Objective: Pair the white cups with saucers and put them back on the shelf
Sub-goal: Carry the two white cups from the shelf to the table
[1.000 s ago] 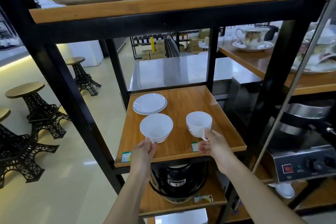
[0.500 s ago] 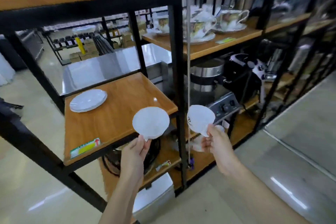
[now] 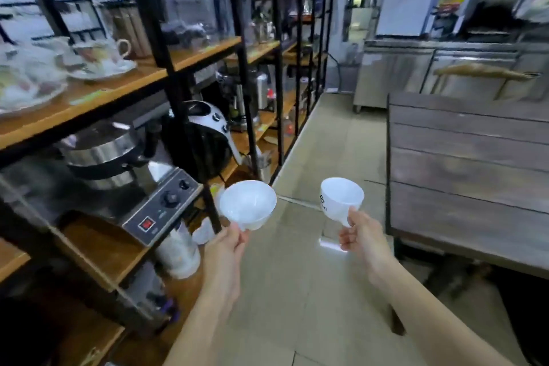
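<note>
- White cup, left (image 3: 248,205): pinched by its handle in the left hand (image 3: 227,249), carried in the air above the floor (image 3: 297,291); mouth tipped forward and slightly up, away from the wearer, interior in full view; long axis from foot to rim leaning well off upright.
- White cup, right (image 3: 341,198): pinched by its handle in the right hand (image 3: 361,239), likewise in the air; dark printed mark on the wall turned toward the left hand; rim up and tilted a little; axis closer to upright than its partner.
- Hands: both closed on a cup handle, fingers narrow, forearms extended; cups held apart, not touching, probably to avoid a knock in transit.
- Grip by handle: judged a carrying hold, bowls kept free for setting down on saucers.
- Saucers: none in view; pairing not yet done.
- Wooden worktop (image 3: 466,163): dark planks, just beyond and to the outer side of the right hand; a likely set-down place, though uncertain.
- Shelf (image 3: 124,80): black frame with wood boards, beyond and to the outer side of the left hand; floral cup and saucer (image 3: 102,58) on an upper board, appliance with red switch (image 3: 154,202) lower down.
</note>
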Action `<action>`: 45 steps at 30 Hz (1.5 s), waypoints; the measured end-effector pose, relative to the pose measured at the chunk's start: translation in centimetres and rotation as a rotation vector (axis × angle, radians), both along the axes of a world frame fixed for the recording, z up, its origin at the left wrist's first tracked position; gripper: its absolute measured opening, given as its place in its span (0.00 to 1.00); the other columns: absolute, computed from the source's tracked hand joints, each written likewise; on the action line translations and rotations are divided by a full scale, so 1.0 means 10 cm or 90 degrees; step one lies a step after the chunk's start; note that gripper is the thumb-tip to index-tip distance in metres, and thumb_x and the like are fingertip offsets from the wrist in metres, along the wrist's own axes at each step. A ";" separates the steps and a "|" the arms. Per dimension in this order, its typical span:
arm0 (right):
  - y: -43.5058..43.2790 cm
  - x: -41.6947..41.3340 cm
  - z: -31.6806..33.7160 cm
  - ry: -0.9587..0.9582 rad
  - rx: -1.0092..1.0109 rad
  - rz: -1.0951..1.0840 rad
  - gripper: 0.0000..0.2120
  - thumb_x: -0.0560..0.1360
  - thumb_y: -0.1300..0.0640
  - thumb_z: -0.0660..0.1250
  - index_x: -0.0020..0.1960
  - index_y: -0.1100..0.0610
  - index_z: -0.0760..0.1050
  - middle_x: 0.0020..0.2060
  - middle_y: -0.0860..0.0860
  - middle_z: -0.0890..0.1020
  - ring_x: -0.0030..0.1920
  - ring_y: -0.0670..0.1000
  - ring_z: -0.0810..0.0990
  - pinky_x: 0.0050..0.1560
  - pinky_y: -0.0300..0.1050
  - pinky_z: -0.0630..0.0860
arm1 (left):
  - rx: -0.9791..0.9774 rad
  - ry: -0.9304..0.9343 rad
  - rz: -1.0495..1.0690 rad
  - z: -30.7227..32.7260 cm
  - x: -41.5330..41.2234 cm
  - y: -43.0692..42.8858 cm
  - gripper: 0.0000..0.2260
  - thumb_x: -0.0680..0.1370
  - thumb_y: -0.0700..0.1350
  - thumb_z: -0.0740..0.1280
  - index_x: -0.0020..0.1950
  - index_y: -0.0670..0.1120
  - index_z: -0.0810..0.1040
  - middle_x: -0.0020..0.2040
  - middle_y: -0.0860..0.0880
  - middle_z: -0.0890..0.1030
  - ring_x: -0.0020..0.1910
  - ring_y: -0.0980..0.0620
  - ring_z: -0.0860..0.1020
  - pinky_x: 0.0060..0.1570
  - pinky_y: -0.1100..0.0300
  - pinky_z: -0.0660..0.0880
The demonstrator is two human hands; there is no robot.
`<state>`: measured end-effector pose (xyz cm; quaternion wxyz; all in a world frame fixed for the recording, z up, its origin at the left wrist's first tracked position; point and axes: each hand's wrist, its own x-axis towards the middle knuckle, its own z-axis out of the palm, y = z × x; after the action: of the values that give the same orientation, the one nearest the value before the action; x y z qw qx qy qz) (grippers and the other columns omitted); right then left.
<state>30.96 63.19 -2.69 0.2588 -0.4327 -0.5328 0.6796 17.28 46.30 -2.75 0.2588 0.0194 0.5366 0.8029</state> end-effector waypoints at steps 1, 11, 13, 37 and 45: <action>0.23 0.15 -0.03 -0.011 0.007 -0.023 0.13 0.78 0.55 0.55 0.35 0.56 0.64 0.28 0.55 0.71 0.25 0.52 0.68 0.28 0.43 0.64 | 0.005 -0.003 -0.022 -0.01 0.09 0.28 0.10 0.80 0.38 0.59 0.42 0.37 0.76 0.26 0.51 0.76 0.41 0.54 0.77 0.61 0.54 0.70; 1.95 1.57 -0.24 -0.085 0.059 -0.192 0.13 0.78 0.54 0.56 0.37 0.54 0.71 0.29 0.53 0.70 0.27 0.50 0.69 0.30 0.43 0.69 | 0.042 -0.099 -0.193 -0.30 1.13 2.62 0.15 0.80 0.38 0.58 0.33 0.42 0.69 0.21 0.55 0.73 0.26 0.62 0.77 0.68 0.52 0.65; 2.18 1.78 -0.27 -0.094 0.051 -0.221 0.12 0.77 0.54 0.56 0.37 0.55 0.72 0.30 0.53 0.71 0.28 0.51 0.69 0.31 0.42 0.69 | 0.022 -0.110 -0.222 -0.32 1.27 2.96 0.15 0.80 0.38 0.58 0.32 0.42 0.69 0.23 0.51 0.72 0.29 0.58 0.76 0.67 0.52 0.66; 4.69 2.31 -0.99 -0.090 -0.090 -0.375 0.15 0.80 0.58 0.51 0.35 0.58 0.67 0.30 0.56 0.71 0.29 0.51 0.68 0.32 0.43 0.65 | -0.257 -0.139 -0.405 -0.88 1.92 5.85 0.15 0.80 0.41 0.60 0.32 0.40 0.72 0.44 0.47 0.79 0.56 0.49 0.77 0.70 0.51 0.65; 4.84 2.48 -1.23 -0.084 -0.096 -0.315 0.10 0.80 0.55 0.54 0.48 0.61 0.69 0.38 0.57 0.76 0.29 0.50 0.71 0.31 0.42 0.70 | -0.320 -0.105 -0.433 -1.01 2.06 5.83 0.14 0.80 0.43 0.60 0.35 0.40 0.75 0.48 0.50 0.77 0.53 0.51 0.75 0.65 0.47 0.70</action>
<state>55.81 111.63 -15.02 0.3488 -0.6112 -0.3745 0.6037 37.83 104.62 -12.89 0.5473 0.0676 0.6563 0.5149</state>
